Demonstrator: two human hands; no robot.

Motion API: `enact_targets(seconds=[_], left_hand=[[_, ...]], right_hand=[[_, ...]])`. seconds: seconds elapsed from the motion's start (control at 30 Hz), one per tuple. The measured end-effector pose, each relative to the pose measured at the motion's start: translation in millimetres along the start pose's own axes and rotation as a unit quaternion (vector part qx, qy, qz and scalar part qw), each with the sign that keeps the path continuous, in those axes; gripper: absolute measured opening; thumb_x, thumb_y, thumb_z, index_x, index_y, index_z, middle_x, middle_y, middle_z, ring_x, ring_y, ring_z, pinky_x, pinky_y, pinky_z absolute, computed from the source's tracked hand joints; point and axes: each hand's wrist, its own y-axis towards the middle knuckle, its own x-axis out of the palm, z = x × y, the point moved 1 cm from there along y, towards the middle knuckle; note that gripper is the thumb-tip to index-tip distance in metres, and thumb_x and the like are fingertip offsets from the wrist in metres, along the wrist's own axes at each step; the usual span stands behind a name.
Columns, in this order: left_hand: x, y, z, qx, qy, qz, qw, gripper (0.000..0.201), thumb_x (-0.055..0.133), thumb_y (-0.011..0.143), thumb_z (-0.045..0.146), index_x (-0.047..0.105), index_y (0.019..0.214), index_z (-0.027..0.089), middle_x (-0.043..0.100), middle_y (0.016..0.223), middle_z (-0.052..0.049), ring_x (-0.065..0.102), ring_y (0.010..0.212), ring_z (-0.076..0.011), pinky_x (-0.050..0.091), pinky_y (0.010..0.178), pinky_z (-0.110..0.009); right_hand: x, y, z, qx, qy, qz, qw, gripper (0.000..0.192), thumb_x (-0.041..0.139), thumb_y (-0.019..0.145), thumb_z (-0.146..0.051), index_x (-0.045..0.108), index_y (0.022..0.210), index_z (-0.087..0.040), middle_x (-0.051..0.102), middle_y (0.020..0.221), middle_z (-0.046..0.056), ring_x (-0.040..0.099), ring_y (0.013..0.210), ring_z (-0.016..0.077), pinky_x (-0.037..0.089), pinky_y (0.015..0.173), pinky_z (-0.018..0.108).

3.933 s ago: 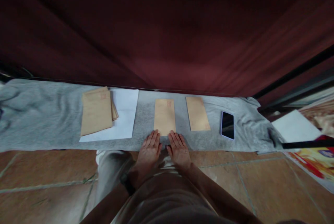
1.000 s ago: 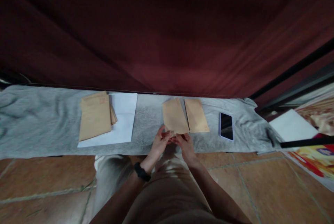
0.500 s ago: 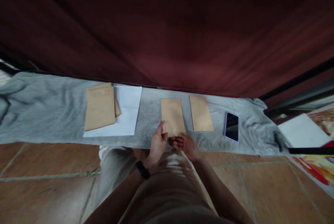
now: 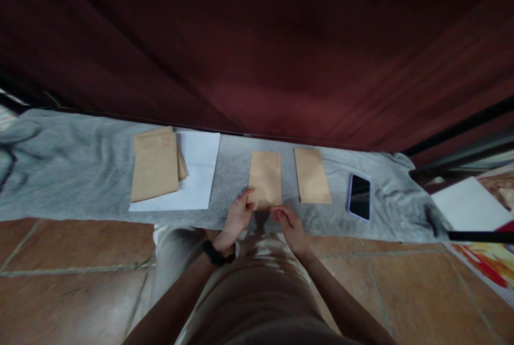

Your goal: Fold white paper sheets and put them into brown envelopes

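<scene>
Two brown envelopes (image 4: pixel 265 176), white sheet (image 4: pixel 199 168) and phone (image 4: pixel 359 197) on grey cloth (image 4: pixel 80 168)

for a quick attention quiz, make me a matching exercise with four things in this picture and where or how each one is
1. left hand
2. phone
3. envelope stack
4. wristband

A. black, worn on the left arm
B. partly covering white paper
C. at the middle envelope's left edge
D. dark face, pale purple rim

Pairs: 1-C, 2-D, 3-B, 4-A
</scene>
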Motion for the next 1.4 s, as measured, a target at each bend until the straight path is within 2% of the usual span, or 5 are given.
enact_targets(seconds=[0.13,0.37,0.6,1.07,1.4], left_hand=[[-1.8,1,6,-0.001,0.092,-0.013,0.996,0.047,0.056,0.088,0.012,0.06,0.135,0.02,0.073,0.089,-0.002,0.067,0.073,-0.0166,0.056,0.074,-0.03],[0.1,-25,18,0.072,0.362,0.03,0.929,0.045,0.045,0.101,0.023,0.052,0.145,0.018,0.074,0.114,-0.014,0.07,0.103,-0.0276,0.055,0.091,-0.041],[29.4,-4,15,0.329,0.363,-0.022,0.871,0.049,0.034,0.107,0.031,0.043,0.153,0.016,0.047,0.159,-0.012,0.037,0.151,-0.0228,0.032,0.124,-0.045],[43.8,112,35,0.321,0.419,-0.064,0.847,0.058,0.031,0.106,0.04,0.038,0.158,0.014,0.037,0.166,-0.009,0.027,0.156,-0.0239,0.02,0.129,-0.048],[52.5,115,39,0.307,0.412,-0.06,0.856,0.056,0.028,0.106,0.036,0.039,0.158,0.015,0.039,0.165,-0.008,0.027,0.156,-0.023,0.018,0.129,-0.049]], right_hand=[[3,3,-3,-0.212,-0.265,-0.021,0.941,0.041,0.04,0.105,-0.029,0.06,0.14,-0.019,0.061,0.146,0.012,0.053,0.139,0.0241,0.043,0.119,0.048],[10,1,14,-0.267,-0.465,-0.058,0.842,0.05,0.043,0.106,-0.027,0.046,0.153,-0.012,0.043,0.161,0.014,0.038,0.151,0.0263,0.033,0.126,0.05],[13,-1,18,-0.273,-0.472,-0.033,0.837,0.043,0.048,0.102,-0.026,0.061,0.139,-0.008,0.058,0.148,0.018,0.047,0.145,0.0275,0.036,0.125,0.05],[18,-1,11,-0.297,-0.467,0.006,0.833,0.056,0.047,0.101,-0.022,0.042,0.156,-0.013,0.048,0.158,0.011,0.047,0.145,0.0238,0.039,0.123,0.045],[19,1,15,-0.302,-0.467,0.007,0.831,0.057,0.047,0.101,-0.022,0.041,0.157,-0.013,0.049,0.157,0.012,0.047,0.145,0.0234,0.039,0.122,0.045]])
